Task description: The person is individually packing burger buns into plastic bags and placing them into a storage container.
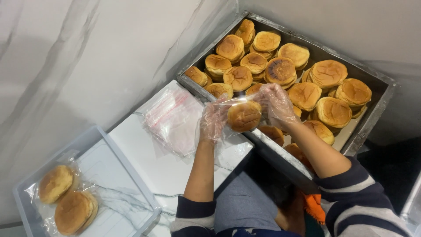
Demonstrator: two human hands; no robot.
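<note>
- I look down at my 2 hands, both in thin clear disposable gloves, raised together over the edge of a white table [175, 169].
- My left hand [213, 119] grips one side of a clear plastic bag [239, 105], fingers curled around its edge.
- My right hand [277, 104] pinches the other side of the same bag, fingers bent and close together.
- Inside the bag sits 1 round golden-brown bun [244, 116], held in the air between my hands, just in front of the metal tray's near rim.
- The metal baking tray [372, 123] sits at an angle ahead of me, filled with many more buns [280, 70] — some stacked, one darker on top than the rest.
- A stack of empty clear bags [173, 118] lies flat on the table, just left of my left hand.
- At the lower left is a pale plastic bin [127, 175] — in it lie 2 bagged buns [66, 197], side by side and touching.
- My sleeves are striped dark blue and grey, pushed up from the wrists.
</note>
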